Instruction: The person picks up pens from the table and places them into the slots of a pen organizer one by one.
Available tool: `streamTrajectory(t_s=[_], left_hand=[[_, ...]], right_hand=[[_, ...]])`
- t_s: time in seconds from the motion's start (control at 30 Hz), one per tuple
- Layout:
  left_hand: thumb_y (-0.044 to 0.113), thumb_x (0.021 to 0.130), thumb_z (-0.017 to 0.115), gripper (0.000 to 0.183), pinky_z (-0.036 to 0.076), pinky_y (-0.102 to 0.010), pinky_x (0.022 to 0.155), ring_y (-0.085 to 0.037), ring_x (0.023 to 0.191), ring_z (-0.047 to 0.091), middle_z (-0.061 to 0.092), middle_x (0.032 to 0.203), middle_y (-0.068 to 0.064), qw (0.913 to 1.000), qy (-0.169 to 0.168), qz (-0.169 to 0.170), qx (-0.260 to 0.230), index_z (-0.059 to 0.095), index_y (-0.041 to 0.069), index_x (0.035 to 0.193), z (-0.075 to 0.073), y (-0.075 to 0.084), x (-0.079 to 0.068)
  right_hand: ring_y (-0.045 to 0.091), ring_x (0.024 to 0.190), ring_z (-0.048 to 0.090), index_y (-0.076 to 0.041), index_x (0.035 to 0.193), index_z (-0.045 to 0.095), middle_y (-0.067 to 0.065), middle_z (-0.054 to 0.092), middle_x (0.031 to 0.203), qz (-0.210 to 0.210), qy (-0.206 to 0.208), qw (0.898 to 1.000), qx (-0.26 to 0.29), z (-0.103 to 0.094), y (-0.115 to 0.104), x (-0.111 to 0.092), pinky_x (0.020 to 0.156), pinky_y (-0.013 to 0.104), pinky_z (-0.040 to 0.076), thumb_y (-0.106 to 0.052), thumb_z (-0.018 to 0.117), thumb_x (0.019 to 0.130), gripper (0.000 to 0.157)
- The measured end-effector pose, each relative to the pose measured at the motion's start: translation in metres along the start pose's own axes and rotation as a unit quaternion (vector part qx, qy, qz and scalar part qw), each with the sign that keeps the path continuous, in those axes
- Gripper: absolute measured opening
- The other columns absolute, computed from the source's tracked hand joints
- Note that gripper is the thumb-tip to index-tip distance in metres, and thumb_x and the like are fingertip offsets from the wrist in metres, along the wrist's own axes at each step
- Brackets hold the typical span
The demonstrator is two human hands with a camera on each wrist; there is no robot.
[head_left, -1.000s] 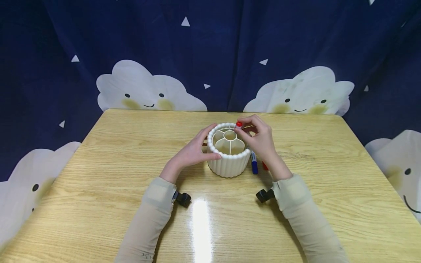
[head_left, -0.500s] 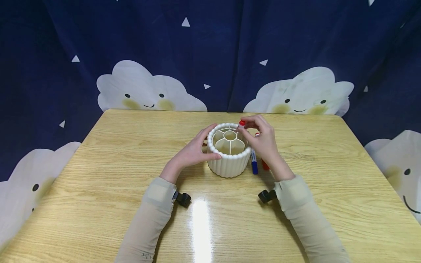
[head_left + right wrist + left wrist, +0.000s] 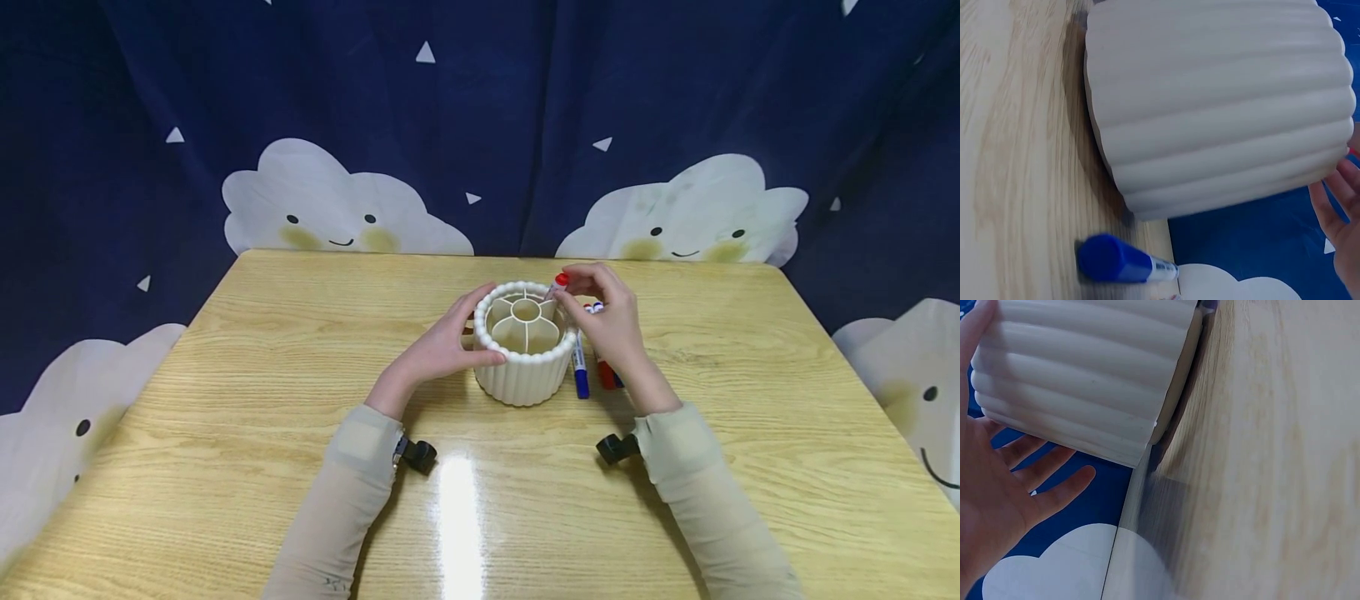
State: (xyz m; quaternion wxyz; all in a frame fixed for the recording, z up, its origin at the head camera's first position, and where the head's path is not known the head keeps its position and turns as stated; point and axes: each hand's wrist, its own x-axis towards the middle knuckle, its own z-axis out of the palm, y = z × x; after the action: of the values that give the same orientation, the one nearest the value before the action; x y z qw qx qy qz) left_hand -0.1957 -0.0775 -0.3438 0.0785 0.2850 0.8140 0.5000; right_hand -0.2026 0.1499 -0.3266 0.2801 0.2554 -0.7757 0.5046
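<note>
A cream-white ribbed pen holder point(image 3: 522, 382) with a beaded rim and inner dividers stands on the table. My left hand point(image 3: 441, 343) grips its left side, thumb at the front rim; the left wrist view shows the other fingers spread against the far side. At the back right of the rim, my right hand point(image 3: 611, 321) pinches a red-capped marker point(image 3: 561, 280) between thumb and fingers. That marker tilts, cap up and to the right, its lower part inside an outer compartment. Right of the holder lies a blue-capped marker point(image 3: 581, 379), close beside the base in the right wrist view.
Beneath my right wrist lie a red-capped marker point(image 3: 606, 377) and another dark blue-capped one point(image 3: 618, 381), both partly covered. The wooden table point(image 3: 247, 400) ends at a dark blue curtain point(image 3: 510, 125) with cloud faces.
My right hand has shifted right, and the red-capped marker has gone from nearly upright to leaning right. More of the markers under that hand now shows. My left hand keeps its hold.
</note>
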Motion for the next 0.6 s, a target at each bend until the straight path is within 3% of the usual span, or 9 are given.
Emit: streamTrajectory(t_s=[0.2,0.4,0.6], left_hand=[[0.033,0.066,0.071,0.092,0.039,-0.03,0.088,-0.018,0.112,0.039,0.02,0.137,-0.003,1.0,0.002,0.0,0.006,0.012,0.028,0.136,0.0,0.0,0.0],[0.034,0.066,0.071,0.091,0.039,-0.03,0.089,-0.017,0.113,0.037,0.02,0.137,-0.003,0.9999,0.003,0.003,0.013,0.013,0.027,0.136,0.001,0.0,0.0],[0.033,0.066,0.071,0.091,0.039,-0.03,0.088,-0.017,0.113,0.037,0.02,0.137,-0.003,0.9999,0.005,0.002,0.012,0.013,0.028,0.136,0.001,0.001,0.0]], right_hand=[[0.018,0.074,0.056,0.006,0.097,0.056,0.015,0.057,0.088,-0.002,0.008,1.0,-0.01,-0.01,0.005,0.001,0.069,0.027,0.047,0.004,0.062,0.072,0.026],[0.019,0.073,0.054,0.006,0.099,0.055,0.017,0.056,0.086,0.022,0.011,0.999,-0.038,-0.021,0.014,0.001,0.07,0.022,0.047,0.004,0.059,0.075,0.024],[0.019,0.075,0.054,-0.001,0.101,0.057,0.013,0.058,0.091,0.062,-0.005,0.996,-0.07,-0.029,0.044,-0.001,0.067,0.018,0.046,-0.001,0.059,0.077,0.024]])
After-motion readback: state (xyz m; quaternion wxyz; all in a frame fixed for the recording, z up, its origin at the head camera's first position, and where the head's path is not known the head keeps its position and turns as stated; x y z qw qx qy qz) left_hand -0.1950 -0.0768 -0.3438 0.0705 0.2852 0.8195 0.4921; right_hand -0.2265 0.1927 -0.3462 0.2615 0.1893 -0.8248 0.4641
